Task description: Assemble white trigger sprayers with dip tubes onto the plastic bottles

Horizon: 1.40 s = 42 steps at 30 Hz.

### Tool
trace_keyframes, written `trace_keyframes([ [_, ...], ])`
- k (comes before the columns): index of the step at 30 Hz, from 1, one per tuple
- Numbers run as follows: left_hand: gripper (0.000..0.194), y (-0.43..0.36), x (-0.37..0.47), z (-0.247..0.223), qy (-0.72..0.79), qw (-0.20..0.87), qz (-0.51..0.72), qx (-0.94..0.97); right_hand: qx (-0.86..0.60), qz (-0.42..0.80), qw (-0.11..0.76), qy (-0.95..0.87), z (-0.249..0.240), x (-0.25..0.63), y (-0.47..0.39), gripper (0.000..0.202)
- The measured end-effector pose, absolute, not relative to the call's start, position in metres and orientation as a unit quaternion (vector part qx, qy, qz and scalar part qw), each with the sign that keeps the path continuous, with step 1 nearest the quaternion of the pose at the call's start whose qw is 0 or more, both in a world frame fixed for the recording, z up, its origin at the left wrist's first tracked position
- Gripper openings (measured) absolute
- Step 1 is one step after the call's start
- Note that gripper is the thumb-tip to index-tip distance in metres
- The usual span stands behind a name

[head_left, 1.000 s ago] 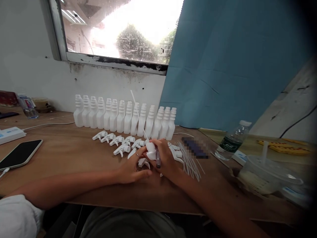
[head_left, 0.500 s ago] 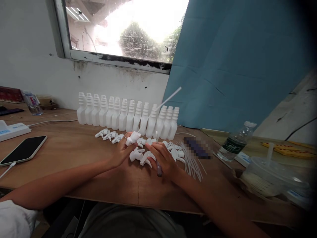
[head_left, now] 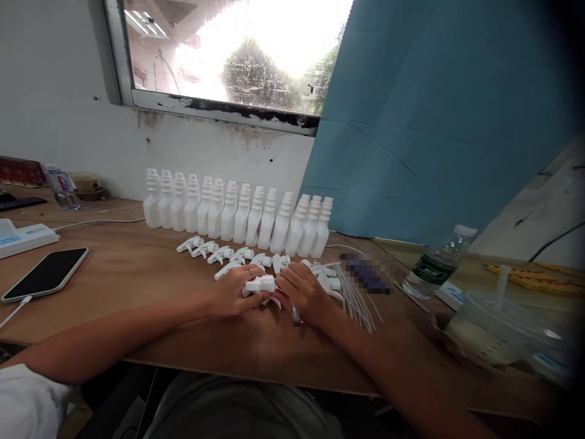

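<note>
My left hand [head_left: 235,291], with a ring on one finger, is closed round a white spray head [head_left: 260,284] held low over the table. Right beside it, my right hand [head_left: 304,291] has its fingers bent round a slim clear tool [head_left: 295,312] that points down out of the palm; its fingertips meet the end of the spray head. More white spray heads [head_left: 220,254] lie behind and around both hands. Thin white tubes [head_left: 354,296] lie fanned out to the right of my right hand. Several white bottles without caps [head_left: 227,213] stand in a row behind.
On the left are a phone [head_left: 46,274], a power strip [head_left: 27,239] and a small bottle [head_left: 63,188]. A water bottle [head_left: 432,265] and a lidded plastic cup [head_left: 491,329] stand on the right. The wooden table [head_left: 137,274] ends near my lap.
My left hand has brought the spray head down and right, against my right hand. The white tube that stuck up before the bottles no longer shows there. The right fingers have curled in.
</note>
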State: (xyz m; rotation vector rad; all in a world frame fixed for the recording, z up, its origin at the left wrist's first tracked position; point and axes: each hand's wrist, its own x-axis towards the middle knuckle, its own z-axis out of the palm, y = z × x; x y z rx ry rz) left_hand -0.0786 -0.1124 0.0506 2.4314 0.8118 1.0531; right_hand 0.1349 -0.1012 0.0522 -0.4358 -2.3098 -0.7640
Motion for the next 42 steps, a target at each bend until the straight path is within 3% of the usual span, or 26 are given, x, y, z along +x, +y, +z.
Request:
trace_keyframes([
  [4,0.023,-0.111,-0.083,0.052,0.261,0.149,0.333,0.894,-0.136,-0.315,0.298,-0.891,0.054,0.137,-0.100,0.037],
  [8,0.032,-0.106,-0.100,0.057,0.273,0.186,0.407,0.852,-0.157,-0.207,0.429,-0.865,0.066,0.175,-0.080,0.045],
  [11,0.037,-0.094,-0.113,0.061,0.292,0.322,0.475,0.765,-0.277,0.092,0.559,-0.776,0.080,0.221,-0.058,0.046],
  [15,0.037,-0.077,-0.116,0.061,0.224,0.553,0.498,0.630,-0.282,0.189,0.607,-0.718,0.090,0.263,-0.037,0.065],
  [18,0.047,-0.072,-0.114,0.055,0.205,0.642,0.471,0.569,-0.271,0.262,0.632,-0.677,0.087,0.272,-0.032,0.067],
  [26,0.043,-0.068,-0.114,0.043,0.201,0.711,0.451,0.501,-0.341,0.379,0.491,-0.707,0.091,0.284,-0.043,0.072],
  [32,0.046,-0.074,-0.108,0.045,0.220,0.719,0.444,0.487,-0.368,0.364,0.496,-0.697,0.091,0.286,-0.042,0.058],
  [36,0.049,-0.077,-0.101,0.043,0.245,0.703,0.442,0.500,-0.333,0.387,0.546,-0.665,0.096,0.250,-0.051,0.048],
  [40,0.048,-0.080,-0.094,0.045,0.268,0.672,0.458,0.517,-0.292,0.435,0.455,-0.720,0.107,0.189,-0.077,0.063],
  [42,0.046,-0.083,-0.093,0.048,0.276,0.655,0.469,0.523,-0.282,0.405,0.433,-0.754,0.112,0.161,-0.093,0.043],
])
